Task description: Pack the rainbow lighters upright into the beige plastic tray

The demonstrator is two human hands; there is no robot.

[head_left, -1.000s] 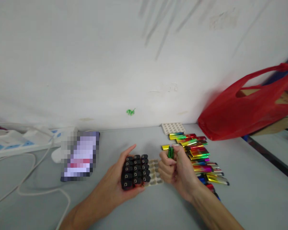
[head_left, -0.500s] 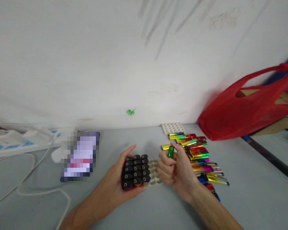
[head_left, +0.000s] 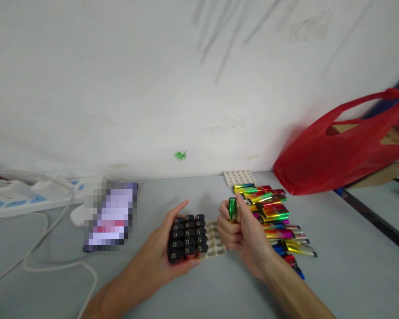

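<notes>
My left hand [head_left: 162, 246] is curved around the left side of a block of upright lighters with black tops [head_left: 190, 234], thumb and fingers on opposite sides. The lighters stand in several rows in a pale moulded tray [head_left: 215, 248], whose right-hand pockets hold nothing. Just right of the tray, my right hand [head_left: 234, 230] is closed around a shiny green lighter [head_left: 232, 208], one end poking up beside the thumb. Its lower part is hidden in the fist. Behind and right of that hand lies a loose pile of metallic coloured lighters [head_left: 275, 210].
Another pale tray [head_left: 239, 178] lies against the wall. A red plastic bag [head_left: 338, 146] stands at the right. On the left are a phone with a blurred screen [head_left: 111, 217], a white power strip [head_left: 36, 195] and a loose white cable [head_left: 63, 264].
My right hand has shifted slightly left and turned, so more of the green lighter shows. My left hand and the tray have stayed in place.
</notes>
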